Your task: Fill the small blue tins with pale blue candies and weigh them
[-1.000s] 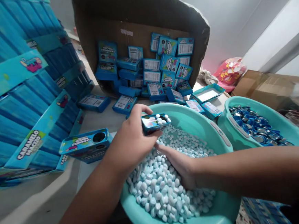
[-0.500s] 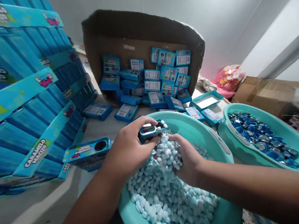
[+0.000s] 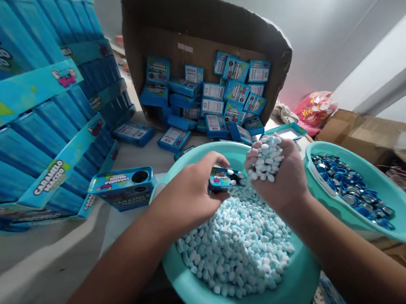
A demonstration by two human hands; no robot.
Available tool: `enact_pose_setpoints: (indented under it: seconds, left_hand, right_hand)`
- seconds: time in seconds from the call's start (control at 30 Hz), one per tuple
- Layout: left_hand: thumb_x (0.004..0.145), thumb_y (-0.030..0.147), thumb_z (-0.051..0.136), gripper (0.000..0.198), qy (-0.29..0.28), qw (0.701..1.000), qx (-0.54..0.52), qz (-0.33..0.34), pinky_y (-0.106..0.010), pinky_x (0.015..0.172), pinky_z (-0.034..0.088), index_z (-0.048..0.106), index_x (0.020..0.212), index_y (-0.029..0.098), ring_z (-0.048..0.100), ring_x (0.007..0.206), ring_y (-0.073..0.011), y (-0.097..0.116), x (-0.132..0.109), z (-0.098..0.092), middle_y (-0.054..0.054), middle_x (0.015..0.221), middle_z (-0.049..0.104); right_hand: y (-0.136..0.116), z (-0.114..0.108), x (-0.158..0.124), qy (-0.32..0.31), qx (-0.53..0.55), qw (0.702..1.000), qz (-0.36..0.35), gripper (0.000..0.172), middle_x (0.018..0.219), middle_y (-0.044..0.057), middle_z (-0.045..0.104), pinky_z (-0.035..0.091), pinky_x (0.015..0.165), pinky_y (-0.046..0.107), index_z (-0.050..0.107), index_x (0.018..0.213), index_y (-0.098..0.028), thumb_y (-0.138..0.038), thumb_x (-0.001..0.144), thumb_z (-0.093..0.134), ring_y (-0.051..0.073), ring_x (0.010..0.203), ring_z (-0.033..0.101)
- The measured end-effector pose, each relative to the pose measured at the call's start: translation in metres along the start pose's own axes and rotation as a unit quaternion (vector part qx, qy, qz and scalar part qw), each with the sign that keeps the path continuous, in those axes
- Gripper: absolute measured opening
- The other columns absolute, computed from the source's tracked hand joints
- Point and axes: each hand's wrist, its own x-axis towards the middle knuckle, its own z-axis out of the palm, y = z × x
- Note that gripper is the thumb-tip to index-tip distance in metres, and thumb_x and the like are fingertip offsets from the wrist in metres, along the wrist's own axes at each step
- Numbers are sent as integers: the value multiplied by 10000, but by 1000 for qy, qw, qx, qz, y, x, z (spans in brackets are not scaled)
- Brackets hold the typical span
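Observation:
My left hand (image 3: 189, 188) grips a small blue candy box (image 3: 219, 179) by its sides, over a turquoise basin (image 3: 297, 290). A few white candies lie at the box's dark opening. Beside it, my right hand (image 3: 290, 175) is cupped around a heap of pale candies (image 3: 267, 158), raised slightly above the box and apart from it. Loose pale blue and white candies (image 3: 231, 243) fill much of the basin below. Left of the basin, another blue box (image 3: 121, 185) with a round dark hole in its top stands on the table.
Stacked blue display trays (image 3: 56, 178) rise at the left. A cardboard carton (image 3: 199, 25) on its side holds several blue boxes (image 3: 236, 91). A second turquoise basin (image 3: 404, 207) with blue-and-silver lids (image 3: 354, 189) stands at the right, near a brown carton (image 3: 373, 137).
My right hand has lifted out of the candies with a handful, turning palm up. My left hand has shifted slightly right with the candy box. The camera view has tilted down.

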Motion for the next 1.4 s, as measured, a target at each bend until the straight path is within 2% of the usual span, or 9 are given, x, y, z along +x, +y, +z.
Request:
enact_pose_setpoints:
  seconds: [0.13,0.3,0.57,0.73,0.83,0.93,1.1,1.27,1.4]
  left_hand:
    - [783,218,709,394,-64,996,-40,54,-307,791,529,644,1160,312,696,919,-210,2,-2,2,25,1051,731]
    - [810,212,679,290,-84,993,-53,62,-299,832,522,689,1090,289,693,907,-190,1,0,1,30,1043,738]
    - [768,281,695,366,-51,998,24,7,-302,611,457,525,1092,269,642,720,-188,0,-2,1,8,975,691]
    - [731,284,701,393,-27,999,31,9,-311,652,481,496,1066,260,663,819,-210,1,-1,3,-19,1078,673]
    - [734,269,698,397,-28,1000,5,13,-328,736,516,520,1089,269,678,925,-231,1,0,4,-17,1084,680]
    - [737,282,711,385,2,1000,16,1,-337,776,521,561,1091,280,675,979,-245,0,1,3,-11,1094,685]
    - [759,304,701,291,19,999,40,-28,-298,678,502,619,1039,306,687,793,-205,-3,4,0,42,901,704]
    - [772,242,666,292,-12,999,49,-3,-255,625,462,625,1046,335,663,725,-159,-3,4,0,73,890,700]
    - [756,258,675,321,25,996,84,-36,-246,546,409,530,1040,297,630,673,-160,-3,2,1,65,856,678]
  right_hand:
    - [2,-2,1,-13,-29,999,-13,144,624,-52,582,477,521,183,531,751,-223,-314,802,630,87,559,569]
    - [7,-4,-2,-26,-77,996,-44,137,621,-47,585,513,560,222,535,765,-219,-322,774,625,109,579,589]
    - [8,-6,-12,-68,-209,971,-93,178,686,-4,611,570,809,373,515,693,-243,-394,783,540,204,794,691]
    - [8,-4,-12,-116,-284,944,-123,178,800,36,684,550,894,408,534,724,-238,-390,815,515,244,968,699]
    - [6,-8,-12,-146,-372,909,-117,168,954,44,730,542,907,399,610,890,-237,-375,871,516,235,1029,687]
    - [-1,-18,-15,-163,-505,833,-157,228,1115,39,718,525,924,353,652,1106,-256,-332,897,598,206,1097,650]
    - [-10,-27,-21,-197,-646,703,-225,124,993,53,699,535,758,274,744,920,-201,-256,913,634,167,920,662]
    - [-7,-24,-19,-184,-693,642,-272,134,886,16,717,492,670,229,774,847,-197,-144,881,656,118,785,654]
    - [-5,-24,-18,-190,-687,656,-247,137,863,10,758,504,665,222,769,843,-186,-126,873,649,124,771,678]
